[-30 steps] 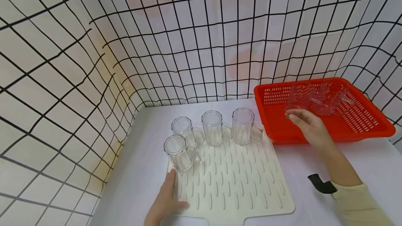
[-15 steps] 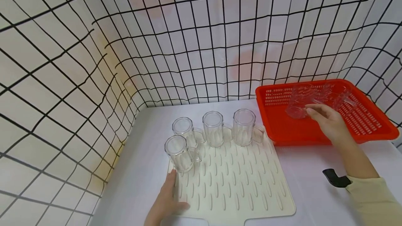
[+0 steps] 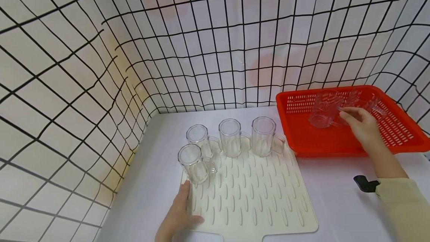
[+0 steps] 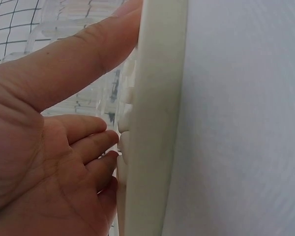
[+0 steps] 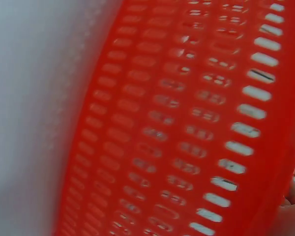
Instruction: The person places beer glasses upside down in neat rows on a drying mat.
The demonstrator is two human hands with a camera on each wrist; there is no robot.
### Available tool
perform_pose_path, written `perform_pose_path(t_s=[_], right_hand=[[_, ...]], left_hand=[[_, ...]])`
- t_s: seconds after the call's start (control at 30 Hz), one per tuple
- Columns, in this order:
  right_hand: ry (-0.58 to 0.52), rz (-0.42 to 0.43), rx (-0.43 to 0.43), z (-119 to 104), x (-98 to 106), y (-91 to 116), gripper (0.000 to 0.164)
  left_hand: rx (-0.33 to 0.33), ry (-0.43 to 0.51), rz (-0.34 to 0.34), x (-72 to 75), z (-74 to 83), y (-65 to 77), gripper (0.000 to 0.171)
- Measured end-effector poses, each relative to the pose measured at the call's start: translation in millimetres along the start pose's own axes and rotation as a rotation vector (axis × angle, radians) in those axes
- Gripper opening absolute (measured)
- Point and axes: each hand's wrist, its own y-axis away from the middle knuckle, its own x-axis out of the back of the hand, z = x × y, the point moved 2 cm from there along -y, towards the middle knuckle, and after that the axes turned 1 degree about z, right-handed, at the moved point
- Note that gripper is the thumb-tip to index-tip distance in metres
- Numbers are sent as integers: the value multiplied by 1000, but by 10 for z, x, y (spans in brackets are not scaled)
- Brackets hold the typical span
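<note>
My right hand reaches into the red basket, thumb and fingertips pinching the handle of a clear glass mug. That mug stands slightly tilted inside the basket. In the right wrist view the basket's slotted wall hides most of this hand. My left hand rests at the left edge of a cream drying mat, its fingers fairly straight. The left wrist view shows the left thumb along the mat's rim. Nearest to this hand is a glass mug standing on the mat.
More glass mugs stand toward the mat's back: one at the left, one in the middle and one at the right. Other clear glassware lies in the basket. Black wire grid encloses the back and sides.
My right hand has moved right inside the basket and taken hold of a mug's handle. That mug now stands a little more upright. My left hand has stayed in place.
</note>
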Motion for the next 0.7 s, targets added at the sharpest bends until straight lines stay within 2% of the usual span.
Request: perform_pose_path(t_s=[0.23,0.47,0.7], right_hand=[[58,-2,-27,78,13,-172,79],[148,-32,8,158,20,-318,79],[200,-70,-43,227,11,-392,84]], left_hand=[[-17,10,4,6,-18,-9,124],[-22,14,-1,9,-19,-8,123],[-31,5,3,8,-3,1,122]])
